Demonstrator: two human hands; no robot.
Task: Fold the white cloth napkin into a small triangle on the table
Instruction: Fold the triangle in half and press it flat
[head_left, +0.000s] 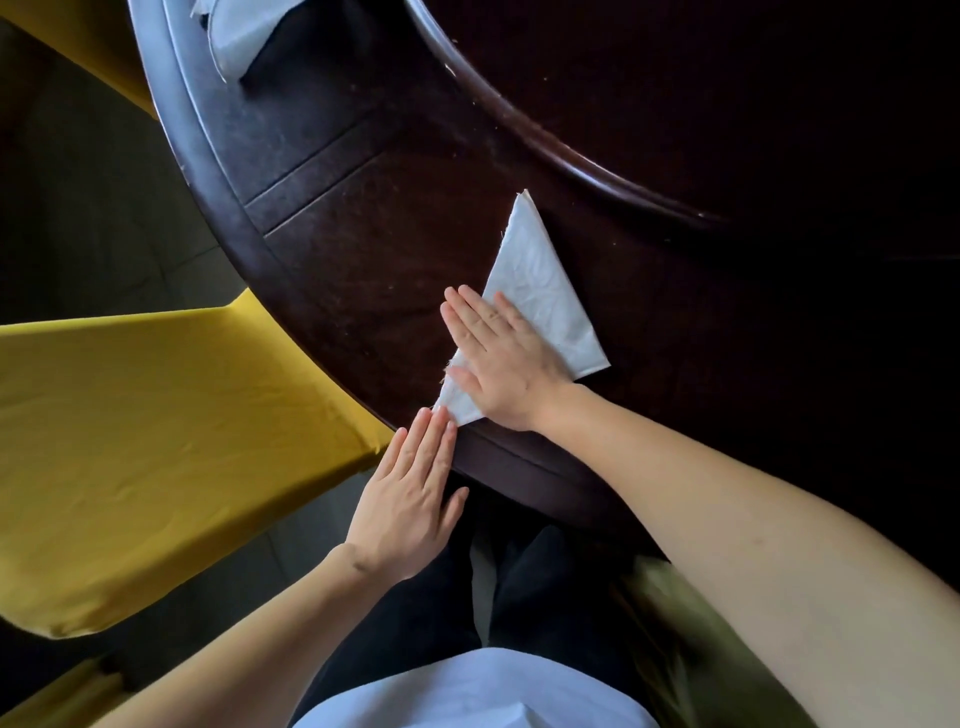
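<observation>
The right hand lies flat, fingers together and extended, pressing on the white cloth napkin, folded into a triangle under and beyond it; the left hand, also open and flat, touches the napkin's near corner with its fingertips at the dark wooden table edge; a yellow chair sits left of the left hand.
</observation>
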